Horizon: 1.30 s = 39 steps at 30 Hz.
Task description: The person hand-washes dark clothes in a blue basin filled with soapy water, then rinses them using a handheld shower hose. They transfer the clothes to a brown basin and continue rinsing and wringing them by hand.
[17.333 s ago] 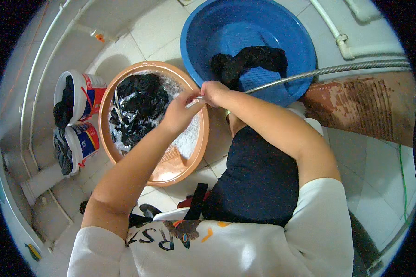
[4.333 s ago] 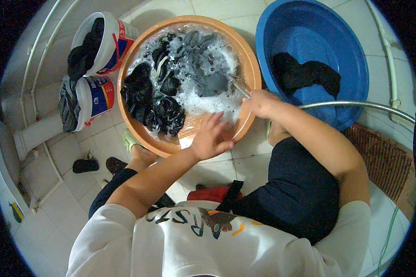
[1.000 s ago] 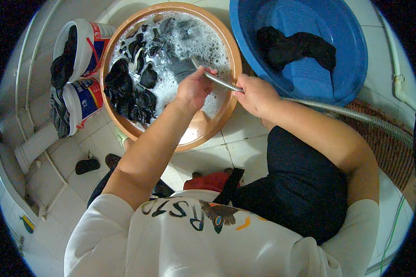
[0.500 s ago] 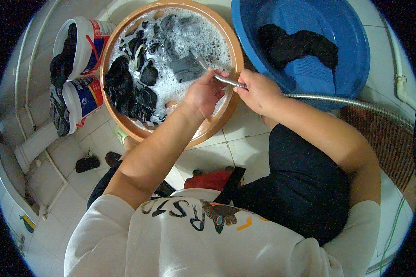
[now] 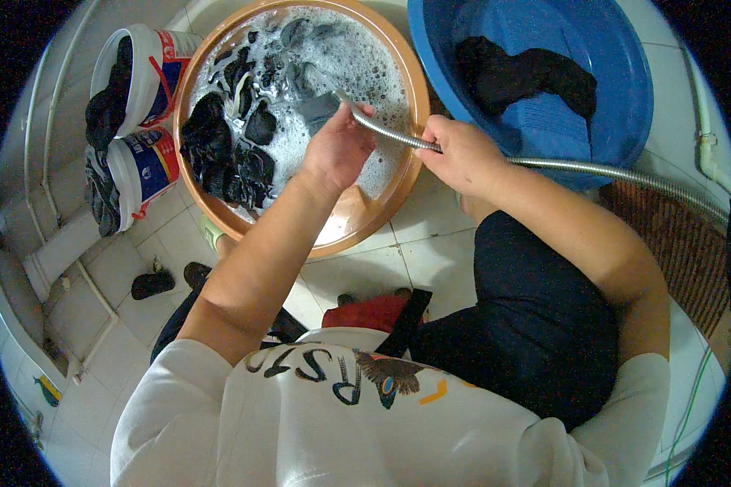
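Note:
A flexible metal hose (image 5: 394, 135) runs in from the right, over the edge of the orange-brown basin (image 5: 365, 235). My right hand (image 5: 463, 154) is closed around it beside the basin's right rim. Above the suds, my left hand (image 5: 339, 150) has its fingers curled about the hose near its end. That end points up and left over the water, and a blurred pale streak leads away from it. Dark wet clothes (image 5: 256, 166) lie in the foamy water to the left. A grey cloth piece (image 5: 318, 109) shows just beyond my left hand.
A blue tub (image 5: 625, 122) at the right holds a black garment (image 5: 528, 77). Two white buckets (image 5: 142, 81) with dark cloth over their rims stand left. A brown ribbed mat (image 5: 666, 235) lies right, and a dark shoe (image 5: 153, 283) rests on the tiles.
My left hand has moved a little left and toward me, and the hose end has shifted left. More of the basin's near inner wall shows. My right hand keeps its grip.

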Each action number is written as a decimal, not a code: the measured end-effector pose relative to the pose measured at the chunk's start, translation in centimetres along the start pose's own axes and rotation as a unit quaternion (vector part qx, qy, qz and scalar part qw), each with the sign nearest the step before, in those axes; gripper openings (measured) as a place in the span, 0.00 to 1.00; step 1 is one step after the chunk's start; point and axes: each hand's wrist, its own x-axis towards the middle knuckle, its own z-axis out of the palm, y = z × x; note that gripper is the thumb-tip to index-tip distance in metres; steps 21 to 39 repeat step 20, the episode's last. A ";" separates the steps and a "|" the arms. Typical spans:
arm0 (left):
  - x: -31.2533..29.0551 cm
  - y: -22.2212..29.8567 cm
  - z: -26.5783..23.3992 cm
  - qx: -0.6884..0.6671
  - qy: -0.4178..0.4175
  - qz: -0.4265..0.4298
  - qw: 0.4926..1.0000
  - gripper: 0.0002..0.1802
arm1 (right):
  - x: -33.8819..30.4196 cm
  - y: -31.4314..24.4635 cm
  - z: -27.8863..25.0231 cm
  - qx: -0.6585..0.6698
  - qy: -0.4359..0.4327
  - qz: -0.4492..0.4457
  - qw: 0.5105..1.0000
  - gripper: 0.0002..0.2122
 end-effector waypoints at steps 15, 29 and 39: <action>1.2 2.7 -1.4 -0.087 0.063 0.018 0.994 0.10 | -0.1 -0.1 -0.5 -0.019 -0.042 0.014 0.999 0.09; 0.8 2.4 -2.0 -0.069 0.030 0.006 0.997 0.09 | -0.1 -0.1 -0.4 -0.038 -0.053 0.043 0.997 0.11; 0.8 2.4 -2.0 -0.069 0.030 0.006 0.997 0.09 | -0.1 -0.1 -0.4 -0.038 -0.053 0.043 0.997 0.11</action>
